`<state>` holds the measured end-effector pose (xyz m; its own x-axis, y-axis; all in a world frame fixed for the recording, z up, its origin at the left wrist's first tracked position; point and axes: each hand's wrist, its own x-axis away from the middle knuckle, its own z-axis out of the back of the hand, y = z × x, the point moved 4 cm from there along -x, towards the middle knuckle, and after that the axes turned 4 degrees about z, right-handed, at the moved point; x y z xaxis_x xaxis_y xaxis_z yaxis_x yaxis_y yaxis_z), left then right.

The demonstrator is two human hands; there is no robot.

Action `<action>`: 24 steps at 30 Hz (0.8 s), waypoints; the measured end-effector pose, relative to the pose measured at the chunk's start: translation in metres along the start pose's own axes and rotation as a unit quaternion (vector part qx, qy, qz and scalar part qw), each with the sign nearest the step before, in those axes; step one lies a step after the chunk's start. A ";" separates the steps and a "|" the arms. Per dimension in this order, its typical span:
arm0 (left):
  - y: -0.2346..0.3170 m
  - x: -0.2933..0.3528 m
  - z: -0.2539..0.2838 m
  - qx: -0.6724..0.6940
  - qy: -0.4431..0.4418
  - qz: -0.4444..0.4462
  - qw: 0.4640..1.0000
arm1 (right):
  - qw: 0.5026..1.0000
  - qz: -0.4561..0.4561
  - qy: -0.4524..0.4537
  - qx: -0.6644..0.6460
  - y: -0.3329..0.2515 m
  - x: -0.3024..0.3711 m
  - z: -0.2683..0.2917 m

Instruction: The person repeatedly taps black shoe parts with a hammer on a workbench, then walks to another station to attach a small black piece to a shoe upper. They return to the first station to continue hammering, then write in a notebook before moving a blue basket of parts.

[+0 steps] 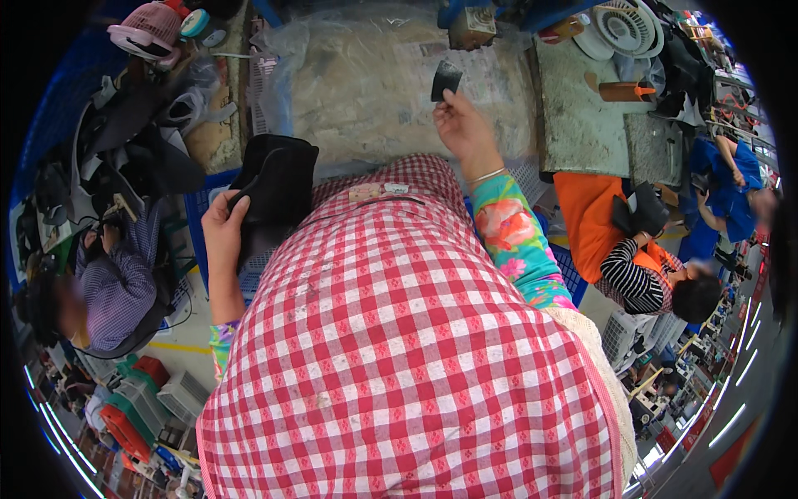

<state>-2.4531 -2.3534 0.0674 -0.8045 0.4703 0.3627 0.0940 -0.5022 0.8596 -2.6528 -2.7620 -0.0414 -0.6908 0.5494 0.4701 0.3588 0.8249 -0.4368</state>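
Observation:
My left hand (223, 223) pinches the edge of a soft black piece shaped like a boot upper (281, 179), which hangs to the left of my checked apron. Out in front, over the plastic-covered work surface (357, 91), my right hand (467, 125) is raised. Between its thumb and fingers is a small black rectangular patch (446, 81), with a greyish, speckled upper end. The two black pieces are well apart from each other.
A metal machine part (472, 29) stands at the far edge. To the left are a pink fan (148, 32) and heaped black pieces (150, 158). An orange-tipped bottle (625, 91) lies on the right-hand board (582, 125). Co-workers sit on both sides.

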 end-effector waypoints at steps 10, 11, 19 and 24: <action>0.066 -0.043 -0.074 -0.158 -0.091 -0.129 0.975 | 0.926 -0.108 -0.103 0.346 0.074 0.074 -0.123; 0.066 -0.045 -0.080 -0.092 -0.099 -0.105 0.985 | 0.918 -0.095 -0.125 0.364 0.076 0.075 -0.128; 0.069 -0.033 -0.093 0.057 -0.174 -0.050 0.982 | 0.865 -0.039 -0.118 0.486 0.077 0.075 -0.132; 0.060 -0.034 -0.093 0.075 -0.140 -0.007 0.987 | 0.858 -0.054 -0.147 0.489 0.082 0.076 -0.138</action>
<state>-2.4747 -2.4665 0.0733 -0.6147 0.6691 0.4177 0.1866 -0.3912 0.9012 -2.5895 -2.6343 0.0643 -0.8669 0.3009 0.3974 -0.3167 0.2831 -0.9053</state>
